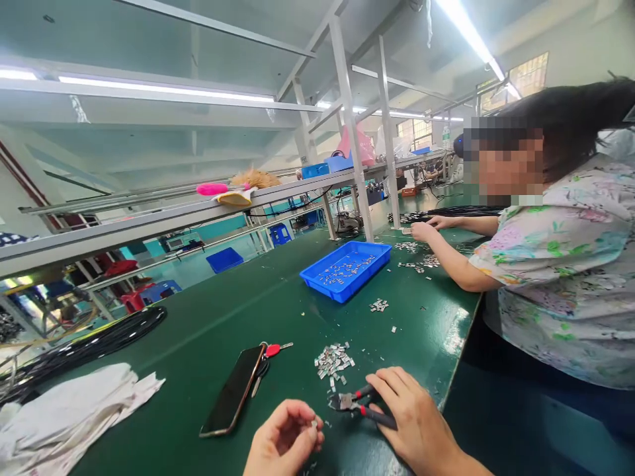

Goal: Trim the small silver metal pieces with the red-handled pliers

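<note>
My left hand (284,436) is low at the near edge of the green table (223,317), its fingers pinched on a small silvery metal piece (313,424). My right hand (414,420) is closed round the red and black handles of small cutting pliers (354,402), whose jaws point left toward the left hand. A little heap of the same small metal pieces (333,360) lies just beyond the pliers.
A dark phone (234,390) with keys on a red fob (272,350) lies to the left. Further off stand a blue tray (346,270) with small parts, white cloth (69,413) and black cables (94,340). A person in a floral top (565,264) works at the right.
</note>
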Motion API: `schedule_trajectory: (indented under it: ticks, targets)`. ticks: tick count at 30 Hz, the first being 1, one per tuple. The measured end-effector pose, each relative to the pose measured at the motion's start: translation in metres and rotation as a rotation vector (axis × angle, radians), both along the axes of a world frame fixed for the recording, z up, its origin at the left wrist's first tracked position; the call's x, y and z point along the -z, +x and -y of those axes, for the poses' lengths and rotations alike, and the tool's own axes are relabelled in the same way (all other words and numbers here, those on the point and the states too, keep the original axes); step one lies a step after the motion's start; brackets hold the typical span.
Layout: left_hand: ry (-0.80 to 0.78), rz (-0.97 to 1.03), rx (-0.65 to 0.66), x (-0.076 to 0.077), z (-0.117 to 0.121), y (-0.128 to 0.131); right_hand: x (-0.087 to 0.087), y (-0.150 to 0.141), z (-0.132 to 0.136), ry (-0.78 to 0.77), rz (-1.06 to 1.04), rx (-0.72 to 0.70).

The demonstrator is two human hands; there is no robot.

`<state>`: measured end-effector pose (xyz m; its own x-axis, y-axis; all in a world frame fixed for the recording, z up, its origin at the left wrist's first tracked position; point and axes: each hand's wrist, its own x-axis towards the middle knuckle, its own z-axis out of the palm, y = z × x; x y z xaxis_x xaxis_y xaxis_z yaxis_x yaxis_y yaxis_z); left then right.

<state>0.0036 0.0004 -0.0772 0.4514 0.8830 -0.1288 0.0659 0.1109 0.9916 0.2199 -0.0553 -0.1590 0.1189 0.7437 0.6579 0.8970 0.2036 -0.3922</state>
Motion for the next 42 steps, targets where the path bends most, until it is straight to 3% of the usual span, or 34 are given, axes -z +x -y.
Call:
schedule_trajectory:
  ticks: [6,9,17,24,30,42]
  targets:
    - [0.028,0.016,0.059,0.032,0.001,0.003,-0.002,0.002,0.001,-0.003,0.101,-0.008]
    - [0.018,0.064,0.038,0.040,0.007,0.007,-0.002,0.004,0.003,-0.003,0.125,-0.003]
    - [-0.100,0.036,-0.013,0.021,0.022,0.014,-0.001,0.003,0.032,-0.050,0.180,0.038]
    - [-0.277,0.054,-0.042,0.025,0.027,0.016,-0.014,-0.001,0.045,0.036,0.269,0.084]
    - [-0.324,0.031,-0.025,0.021,0.029,0.014,-0.021,-0.004,0.052,0.119,0.430,0.133]
    - [-0.426,0.165,0.039,0.016,0.034,0.014,-0.020,-0.003,0.054,0.073,0.449,0.127]
